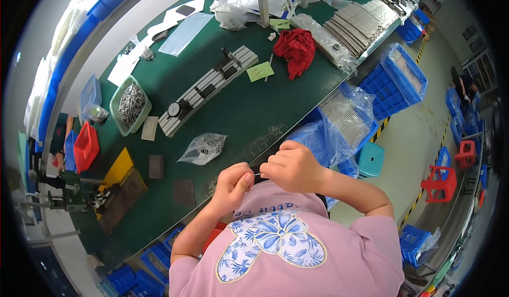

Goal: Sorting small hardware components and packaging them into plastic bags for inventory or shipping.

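Close to my body, at the front edge of the green-topped table (228, 114), both hands are raised and nearly meet. A small thin metal piece (257, 174) spans the gap between their fingertips. My left hand (231, 187) is closed, its thumb and forefinger pinching one end. Curled fingers of my right hand (291, 165) grip the other end; most of the piece is hidden by the fingers. Just beyond my left hand, a clear plastic bag (205, 147) of small metal parts lies on the table. Further left, a pale green bin (125, 131) holds many metal pins.
A metal rail fixture (204, 87) with a dial gauge (174, 109) lies mid-table, near a red cloth (295, 50). At left are a red bin (86, 147) and a yellow bracket (117, 168). Blue crates (389, 87) and a teal stool (371, 159) stand to the right.
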`<action>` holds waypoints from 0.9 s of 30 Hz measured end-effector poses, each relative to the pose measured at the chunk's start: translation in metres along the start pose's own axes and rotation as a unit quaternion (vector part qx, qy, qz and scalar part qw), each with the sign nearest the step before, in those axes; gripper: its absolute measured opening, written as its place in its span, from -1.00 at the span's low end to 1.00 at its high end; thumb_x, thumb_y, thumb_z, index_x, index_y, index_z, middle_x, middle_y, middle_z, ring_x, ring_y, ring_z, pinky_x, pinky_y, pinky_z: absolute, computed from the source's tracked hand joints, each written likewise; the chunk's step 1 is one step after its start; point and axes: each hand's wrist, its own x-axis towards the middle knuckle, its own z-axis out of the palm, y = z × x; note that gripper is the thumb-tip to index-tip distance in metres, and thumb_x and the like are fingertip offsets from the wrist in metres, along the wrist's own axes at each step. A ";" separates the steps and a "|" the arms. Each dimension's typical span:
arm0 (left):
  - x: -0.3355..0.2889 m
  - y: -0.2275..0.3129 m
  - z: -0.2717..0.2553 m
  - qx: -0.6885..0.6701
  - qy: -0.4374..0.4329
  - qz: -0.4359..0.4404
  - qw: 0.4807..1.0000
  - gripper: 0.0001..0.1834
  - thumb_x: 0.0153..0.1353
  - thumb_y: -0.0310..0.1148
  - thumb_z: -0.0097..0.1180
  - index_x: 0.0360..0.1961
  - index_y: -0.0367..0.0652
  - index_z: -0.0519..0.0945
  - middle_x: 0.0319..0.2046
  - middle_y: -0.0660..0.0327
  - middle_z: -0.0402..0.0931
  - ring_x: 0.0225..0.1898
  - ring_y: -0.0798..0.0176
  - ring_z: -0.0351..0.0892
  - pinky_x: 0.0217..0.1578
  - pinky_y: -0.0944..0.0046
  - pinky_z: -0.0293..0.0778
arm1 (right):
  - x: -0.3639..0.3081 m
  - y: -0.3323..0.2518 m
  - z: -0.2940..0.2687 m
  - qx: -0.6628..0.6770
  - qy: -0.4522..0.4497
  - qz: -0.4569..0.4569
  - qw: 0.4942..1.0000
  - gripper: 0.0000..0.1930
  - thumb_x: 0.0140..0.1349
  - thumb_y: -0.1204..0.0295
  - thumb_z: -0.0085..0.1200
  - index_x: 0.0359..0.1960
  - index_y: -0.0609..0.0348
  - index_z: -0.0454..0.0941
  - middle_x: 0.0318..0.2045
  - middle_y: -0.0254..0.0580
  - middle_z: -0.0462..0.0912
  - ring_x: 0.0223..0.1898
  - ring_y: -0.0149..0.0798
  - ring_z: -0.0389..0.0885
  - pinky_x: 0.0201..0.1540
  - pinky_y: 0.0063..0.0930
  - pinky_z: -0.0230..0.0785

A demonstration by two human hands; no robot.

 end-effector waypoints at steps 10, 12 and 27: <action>-0.001 -0.004 -0.006 -0.159 -0.024 -0.141 0.977 -0.87 -0.01 -0.55 0.02 -0.64 -0.30 0.39 -0.71 0.14 0.25 -0.70 0.22 0.25 -0.66 0.31 0.16 | -0.001 0.008 0.002 -0.016 -0.020 -0.016 1.000 -0.84 0.04 0.31 0.04 -0.42 0.11 0.46 -0.57 -0.28 0.51 -0.57 -0.20 0.44 -0.42 -0.41 0.26; 0.002 0.006 -0.002 0.026 0.000 -0.023 0.999 -0.83 0.05 -0.50 0.00 -0.65 -0.28 0.38 -0.71 0.20 0.26 -0.69 0.30 0.25 -0.66 0.35 0.16 | 0.000 0.004 0.001 0.078 -0.056 0.066 0.993 -0.85 0.02 0.30 0.04 -0.47 0.09 0.45 -0.60 -0.33 0.47 -0.56 -0.25 0.44 -0.40 -0.43 0.25; 0.002 0.009 -0.002 0.242 0.002 0.133 0.961 -0.68 0.20 -0.33 -0.10 -0.67 -0.24 0.36 -0.70 0.34 0.26 -0.66 0.47 0.23 -0.65 0.42 0.18 | 0.005 -0.001 -0.003 0.336 -0.144 0.257 0.895 -0.89 0.05 0.36 0.02 -0.48 0.11 0.46 -0.58 -0.26 0.50 -0.56 -0.23 0.44 -0.41 -0.48 0.27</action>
